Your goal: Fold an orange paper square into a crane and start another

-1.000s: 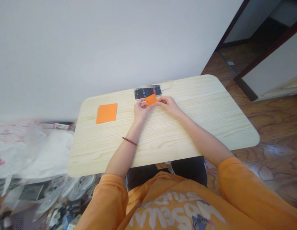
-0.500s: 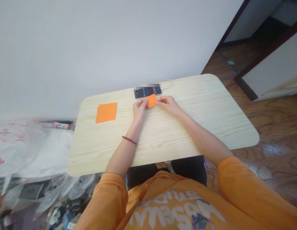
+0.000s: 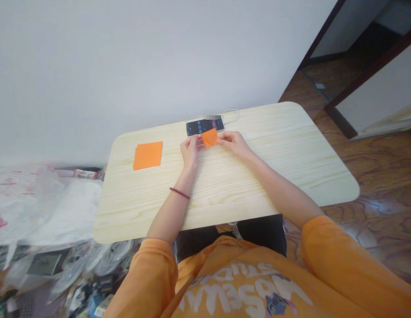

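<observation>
Between my hands is a small folded piece of orange paper [image 3: 210,138], raised slightly off the table just in front of the phone. My left hand [image 3: 191,148], with a dark red bracelet on its wrist, pinches the paper's left edge. At the right corner, the thumb and fingers of my right hand [image 3: 232,142] close on the paper. A stack of larger orange paper sheets [image 3: 148,155] lies flat on the table to the left, apart from both hands.
A phone [image 3: 196,127] showing a running timer lies at the table's back edge, with a white cable [image 3: 237,115] on its right. The pale wooden table [image 3: 225,190] stands against a wall. Plastic bags [image 3: 56,207] and clutter lie on the left.
My left hand has shifted slightly left, its thumb drawn off the paper's face to the edge. The folded paper has tilted a little; my right hand has barely moved.
</observation>
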A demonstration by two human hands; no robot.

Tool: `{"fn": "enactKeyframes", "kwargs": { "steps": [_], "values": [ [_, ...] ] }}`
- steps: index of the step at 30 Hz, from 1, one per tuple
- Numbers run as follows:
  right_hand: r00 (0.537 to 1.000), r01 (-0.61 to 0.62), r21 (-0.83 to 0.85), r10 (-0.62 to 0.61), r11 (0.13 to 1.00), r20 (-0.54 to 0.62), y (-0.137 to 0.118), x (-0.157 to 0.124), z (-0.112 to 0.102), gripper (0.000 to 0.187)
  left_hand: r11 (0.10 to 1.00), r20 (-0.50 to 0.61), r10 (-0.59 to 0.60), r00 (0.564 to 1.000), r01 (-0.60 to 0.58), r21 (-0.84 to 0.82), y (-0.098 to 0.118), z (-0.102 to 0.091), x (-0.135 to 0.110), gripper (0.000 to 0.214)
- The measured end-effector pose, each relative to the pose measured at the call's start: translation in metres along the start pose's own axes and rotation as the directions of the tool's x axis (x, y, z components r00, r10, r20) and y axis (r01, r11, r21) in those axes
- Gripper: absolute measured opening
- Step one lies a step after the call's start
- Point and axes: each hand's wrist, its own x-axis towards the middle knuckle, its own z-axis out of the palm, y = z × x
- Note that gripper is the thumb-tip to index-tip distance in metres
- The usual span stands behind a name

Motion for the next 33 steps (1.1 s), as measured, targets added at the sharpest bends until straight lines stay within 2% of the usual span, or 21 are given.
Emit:
{"fn": "enactKeyframes", "kwargs": {
  "steps": [6,15,20,33],
  "values": [
    [0.996,-0.012,0.049,0.016,0.999,-0.083,0.004,0.002,0.0,0.025,0.999,0.075,-0.024,0.997,0.022,0.025,0.002,-0.002,0.0,0.036],
    [0.997,0.001,0.129,0.009,0.992,-0.076,0.003,0.001,0.002,0.035,0.996,0.112,0.009,0.994,-0.019,0.088,-0.004,-0.001,0.0,0.028],
    [0.998,-0.019,0.197,0.031,0.98,-0.06,-0.004,-0.002,0.001,0.035,0.99,0.189,-0.011,0.982,-0.017,0.143,-0.003,0.0,-0.002,0.027],
    [0.992,-0.061,0.128,0.074,0.99,-0.1,-0.005,-0.002,-0.001,0.038,0.98,0.255,-0.018,0.967,-0.033,0.196,-0.001,0.002,-0.005,0.025]
  ]
}}
